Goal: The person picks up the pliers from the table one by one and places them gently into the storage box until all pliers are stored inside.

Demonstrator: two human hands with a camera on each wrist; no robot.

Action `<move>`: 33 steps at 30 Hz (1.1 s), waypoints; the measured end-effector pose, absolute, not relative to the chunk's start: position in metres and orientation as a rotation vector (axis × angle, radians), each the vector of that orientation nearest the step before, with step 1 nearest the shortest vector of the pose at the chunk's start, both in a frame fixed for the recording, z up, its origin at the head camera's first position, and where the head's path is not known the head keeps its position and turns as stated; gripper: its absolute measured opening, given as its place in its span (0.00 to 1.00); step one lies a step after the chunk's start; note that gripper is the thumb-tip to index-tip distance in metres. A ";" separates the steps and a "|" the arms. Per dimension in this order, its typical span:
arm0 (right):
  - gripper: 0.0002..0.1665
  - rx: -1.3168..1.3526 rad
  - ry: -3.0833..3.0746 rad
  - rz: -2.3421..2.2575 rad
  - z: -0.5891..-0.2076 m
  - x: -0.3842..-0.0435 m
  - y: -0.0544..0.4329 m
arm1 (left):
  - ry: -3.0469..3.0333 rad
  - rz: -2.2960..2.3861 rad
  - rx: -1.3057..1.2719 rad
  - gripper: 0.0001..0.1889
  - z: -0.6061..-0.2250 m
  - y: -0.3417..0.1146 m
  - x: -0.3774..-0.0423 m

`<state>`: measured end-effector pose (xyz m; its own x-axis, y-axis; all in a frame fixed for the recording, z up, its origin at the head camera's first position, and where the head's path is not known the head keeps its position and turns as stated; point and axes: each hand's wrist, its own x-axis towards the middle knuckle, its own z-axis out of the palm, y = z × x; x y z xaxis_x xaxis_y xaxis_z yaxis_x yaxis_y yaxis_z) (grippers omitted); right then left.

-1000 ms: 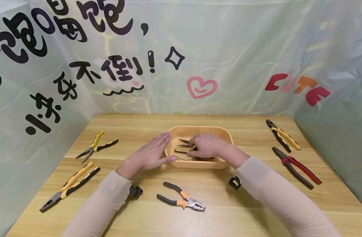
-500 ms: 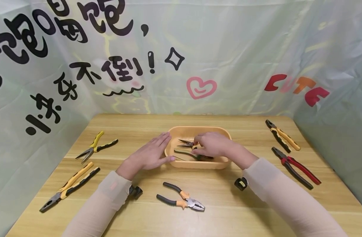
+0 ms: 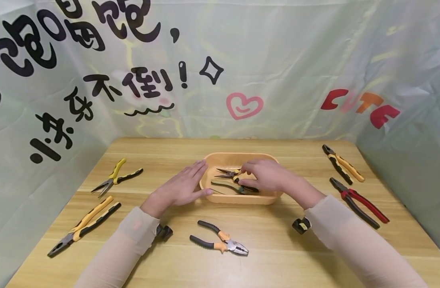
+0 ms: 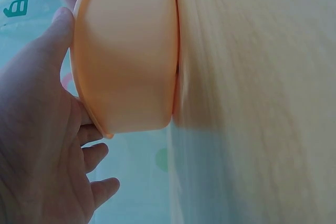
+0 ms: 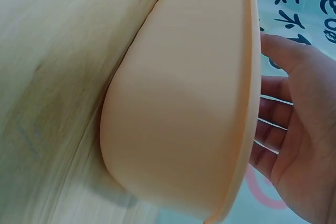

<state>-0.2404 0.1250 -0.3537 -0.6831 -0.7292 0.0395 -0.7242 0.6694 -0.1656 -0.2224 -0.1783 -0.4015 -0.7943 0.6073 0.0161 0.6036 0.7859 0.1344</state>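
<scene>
My left hand (image 3: 184, 185) rests on the left rim of an orange plastic basket (image 3: 241, 200), fingers extended; the left wrist view shows the thumb (image 4: 62, 27) along the rim. Inside the basket lie needle-nose pliers (image 3: 227, 174) with yellow and black handles, and dark green-handled pliers (image 3: 229, 185) nearer the front wall. Over the right half is my right hand (image 3: 265, 175), thumb and fingers spread apart around the handle ends of the needle-nose pliers. In the right wrist view the basket wall (image 5: 184, 98) hides its fingertips.
Combination pliers (image 3: 223, 242) lie in front of the basket. To the left are yellow needle-nose pliers (image 3: 112, 182) and larger yellow-black pliers (image 3: 77, 232). Yellow-black pliers (image 3: 342, 164) and red-black pliers (image 3: 357, 202) lie right. A printed cloth (image 3: 292, 72) stands behind the table.
My right hand has slid to the right along the needle-nose pliers, uncovering more of both tools. The pliers stay in place in the basket, and my left hand has not moved.
</scene>
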 end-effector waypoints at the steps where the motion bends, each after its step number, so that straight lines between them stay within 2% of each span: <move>1: 0.26 -1.236 2.849 -0.269 -0.353 -0.240 0.126 | 2.943 0.207 1.001 0.52 -0.401 -0.178 -0.223; 7: 0.26 -1.235 2.902 -0.306 -0.355 -0.234 0.134 | 2.945 0.201 1.007 0.52 -0.402 -0.178 -0.224; 14: 0.32 -1.190 2.946 -0.313 -0.357 -0.225 0.140 | 2.948 0.202 1.008 0.51 -0.403 -0.179 -0.223; 23: 0.33 -1.123 2.973 -0.385 -0.359 -0.210 0.145 | 2.950 0.201 1.019 0.52 -0.402 -0.179 -0.224; 33: 0.37 -1.206 3.026 -0.396 -0.368 -0.202 0.149 | 2.956 0.205 1.023 0.51 -0.403 -0.179 -0.225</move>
<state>-0.2019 0.1488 -0.3681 -0.7213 -0.6578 0.2167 -0.6914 0.7020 -0.1706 -0.2247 -0.1790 -0.4028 -0.7870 0.6159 0.0365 0.6150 0.7785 0.1251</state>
